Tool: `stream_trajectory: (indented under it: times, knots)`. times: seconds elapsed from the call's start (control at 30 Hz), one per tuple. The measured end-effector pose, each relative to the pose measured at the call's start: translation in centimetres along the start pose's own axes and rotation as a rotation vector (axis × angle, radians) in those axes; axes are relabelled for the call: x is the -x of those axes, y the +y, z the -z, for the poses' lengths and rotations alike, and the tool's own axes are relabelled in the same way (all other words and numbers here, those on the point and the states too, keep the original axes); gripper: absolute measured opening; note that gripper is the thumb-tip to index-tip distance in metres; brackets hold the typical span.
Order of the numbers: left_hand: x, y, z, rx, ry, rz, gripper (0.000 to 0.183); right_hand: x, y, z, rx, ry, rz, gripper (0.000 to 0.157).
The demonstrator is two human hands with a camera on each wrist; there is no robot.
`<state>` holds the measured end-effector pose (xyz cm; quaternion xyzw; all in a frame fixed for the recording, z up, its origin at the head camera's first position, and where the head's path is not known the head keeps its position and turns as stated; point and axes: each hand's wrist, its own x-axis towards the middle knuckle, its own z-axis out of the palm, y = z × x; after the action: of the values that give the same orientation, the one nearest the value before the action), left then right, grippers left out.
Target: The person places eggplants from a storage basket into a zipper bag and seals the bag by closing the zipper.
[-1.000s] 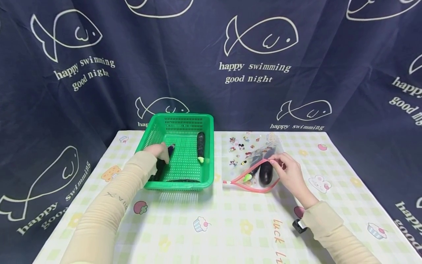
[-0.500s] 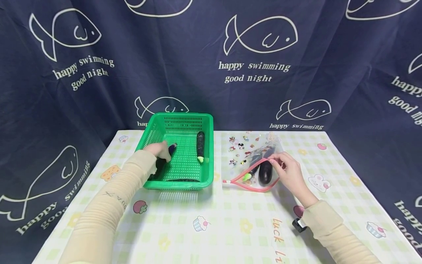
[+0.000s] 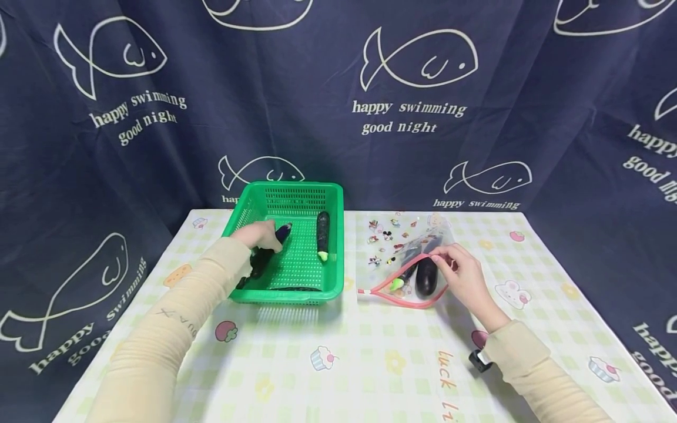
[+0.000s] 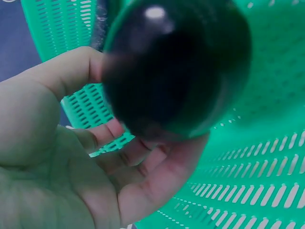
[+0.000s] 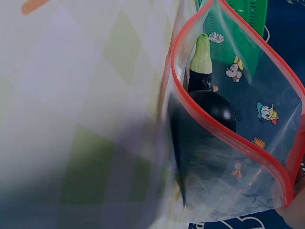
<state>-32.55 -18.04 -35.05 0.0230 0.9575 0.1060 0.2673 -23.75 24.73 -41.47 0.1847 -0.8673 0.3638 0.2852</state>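
My left hand (image 3: 262,235) is inside the green basket (image 3: 332,282), gripping a glossy dark purple eggplant (image 3: 283,232). In the left wrist view the thumb and fingers curl round the eggplant (image 4: 176,71), whose rounded end fills the upper middle. My right hand (image 3: 462,276) pinches the red zip rim of a clear printed bag (image 3: 404,304), keeping its mouth apart. Within the bag lie another dark eggplant (image 3: 426,277) and a dark, long vegetable with a pale green tip (image 5: 201,59). The right wrist view shows only a bit of that hand at the lower right edge.
A dark, long vegetable (image 3: 322,235) with a pale green end lies along the basket's right side. Another dark one (image 3: 296,289) shows by the near wall. The table (image 3: 370,376) carries a checked cloth, and a dark blue curtain (image 3: 317,117) hangs behind.
My left hand has moved slightly up and to the right with the eggplant, whose stem end has shifted the same way. The right hand and bag stay in place.
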Motion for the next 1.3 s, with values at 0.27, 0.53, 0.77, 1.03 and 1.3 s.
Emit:
stream_trajectory:
  times: [0.27,0.53,0.77,1.03,1.3]
  knots:
    - [1.2,1.1,0.9,0.087,0.039,-0.013,0.075,-0.1,-0.1,0.0,0.005,-0.003,-0.002,0.008]
    - [2.3,2.0,1.9,0.207,0.05,-0.034,0.062,-0.2,-0.2,0.1,0.017,-0.008,0.004,0.009]
    - [3.7,3.1,2.6,0.232,0.089,-0.062,0.061,-0.2,-0.4,0.1,0.011,-0.004,0.002,0.008]
    - [4.3,4.4,2.4,0.21,0.149,-0.132,0.057,-0.3,-0.4,0.0,0.019,-0.007,-0.005,0.008]
    - [5.7,6.3,2.3,0.214,0.173,-0.202,0.059,-0.4,-0.4,0.0,0.017,-0.006,-0.004,0.008]
